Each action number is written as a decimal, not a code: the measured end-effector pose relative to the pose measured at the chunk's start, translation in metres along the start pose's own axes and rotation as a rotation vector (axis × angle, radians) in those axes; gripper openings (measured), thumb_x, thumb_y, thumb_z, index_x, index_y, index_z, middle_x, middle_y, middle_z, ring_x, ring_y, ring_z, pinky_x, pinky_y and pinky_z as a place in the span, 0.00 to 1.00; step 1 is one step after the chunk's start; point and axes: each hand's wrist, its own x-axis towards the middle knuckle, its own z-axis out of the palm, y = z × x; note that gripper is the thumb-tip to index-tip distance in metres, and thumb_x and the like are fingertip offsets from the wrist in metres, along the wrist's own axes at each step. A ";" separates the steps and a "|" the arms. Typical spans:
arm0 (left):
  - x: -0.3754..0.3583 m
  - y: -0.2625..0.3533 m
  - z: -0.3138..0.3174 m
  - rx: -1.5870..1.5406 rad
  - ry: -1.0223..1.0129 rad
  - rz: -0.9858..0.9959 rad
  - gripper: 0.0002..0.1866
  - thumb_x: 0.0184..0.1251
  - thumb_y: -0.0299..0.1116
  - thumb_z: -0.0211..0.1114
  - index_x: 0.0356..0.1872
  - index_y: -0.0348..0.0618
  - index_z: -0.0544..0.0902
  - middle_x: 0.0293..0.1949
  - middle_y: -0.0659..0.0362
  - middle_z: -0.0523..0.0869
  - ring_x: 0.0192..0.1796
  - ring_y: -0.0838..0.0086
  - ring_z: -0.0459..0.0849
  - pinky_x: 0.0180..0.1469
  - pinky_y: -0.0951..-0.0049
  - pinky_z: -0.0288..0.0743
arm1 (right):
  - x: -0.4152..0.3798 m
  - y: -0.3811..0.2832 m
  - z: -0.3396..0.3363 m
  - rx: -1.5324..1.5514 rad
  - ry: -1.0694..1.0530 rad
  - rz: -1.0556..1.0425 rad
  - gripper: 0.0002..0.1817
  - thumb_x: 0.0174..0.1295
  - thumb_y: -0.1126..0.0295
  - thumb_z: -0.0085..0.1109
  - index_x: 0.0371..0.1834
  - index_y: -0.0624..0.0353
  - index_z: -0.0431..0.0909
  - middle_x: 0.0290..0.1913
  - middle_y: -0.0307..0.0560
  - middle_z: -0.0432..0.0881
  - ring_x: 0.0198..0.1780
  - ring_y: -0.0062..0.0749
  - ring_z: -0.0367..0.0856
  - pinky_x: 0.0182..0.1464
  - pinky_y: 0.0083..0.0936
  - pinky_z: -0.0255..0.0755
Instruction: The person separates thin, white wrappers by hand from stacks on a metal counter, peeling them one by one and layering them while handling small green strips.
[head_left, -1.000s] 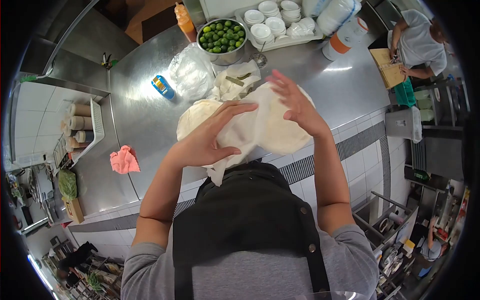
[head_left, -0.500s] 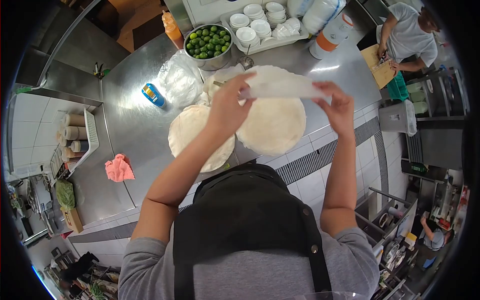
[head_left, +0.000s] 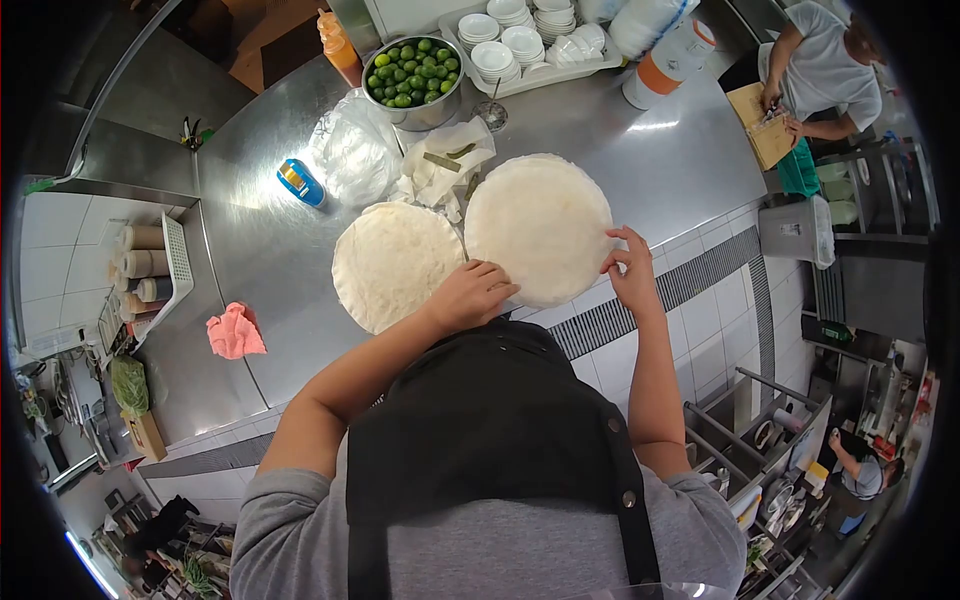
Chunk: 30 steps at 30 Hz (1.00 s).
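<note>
Two pale round flat discs lie side by side at the counter's front edge. My left hand (head_left: 474,296) has its fingers pressed together at the lower left rim of the right disc (head_left: 540,228), close to the left disc (head_left: 398,267). At that right disc's right rim, my right hand (head_left: 629,266) pinches with thumb and forefinger; whether a thin sheet is between them is too small to tell. Behind the discs lies a crumpled wrapper (head_left: 446,172) with green strips on it.
Farther back on the steel counter (head_left: 270,250) stand a bowl of limes (head_left: 412,75), a tray of white dishes (head_left: 530,77) and orange bottles (head_left: 340,50). A blue can (head_left: 301,183), clear plastic (head_left: 355,150) and pink cloth (head_left: 236,332) lie left. A co-worker (head_left: 825,65) is at back right.
The translucent sheet held up between my hands now lies flat over the right disc. Both hands have come down toward me, to that disc's near and right edges.
</note>
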 end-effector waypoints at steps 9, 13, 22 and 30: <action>0.002 -0.016 0.022 -0.478 0.707 -0.864 0.36 0.70 0.35 0.67 0.75 0.40 0.61 0.68 0.46 0.68 0.71 0.56 0.68 0.71 0.63 0.65 | 0.066 -0.092 0.051 -0.264 0.340 -0.032 0.38 0.65 0.51 0.63 0.78 0.42 0.61 0.82 0.48 0.52 0.82 0.58 0.47 0.77 0.68 0.40; 0.014 -0.016 0.058 -0.381 0.667 -0.989 0.44 0.73 0.40 0.65 0.78 0.30 0.49 0.76 0.39 0.55 0.78 0.48 0.54 0.80 0.57 0.46 | 0.078 -0.063 0.080 -0.511 0.080 0.032 0.47 0.65 0.35 0.56 0.83 0.38 0.51 0.85 0.47 0.46 0.83 0.60 0.42 0.75 0.73 0.36; 0.027 -0.008 0.066 -0.355 0.342 -0.978 0.44 0.77 0.52 0.57 0.78 0.27 0.50 0.78 0.28 0.44 0.81 0.38 0.46 0.80 0.54 0.44 | 0.078 -0.107 0.088 -0.490 0.083 -0.175 0.42 0.70 0.38 0.49 0.84 0.36 0.50 0.85 0.46 0.43 0.84 0.60 0.39 0.75 0.74 0.30; -0.095 -0.046 -0.026 -0.393 0.755 -1.055 0.21 0.67 0.26 0.65 0.61 0.42 0.79 0.65 0.55 0.76 0.64 0.59 0.78 0.65 0.61 0.74 | 0.073 -0.106 0.113 -0.529 -0.114 -0.152 0.38 0.71 0.49 0.53 0.83 0.39 0.53 0.85 0.43 0.48 0.83 0.58 0.43 0.75 0.74 0.32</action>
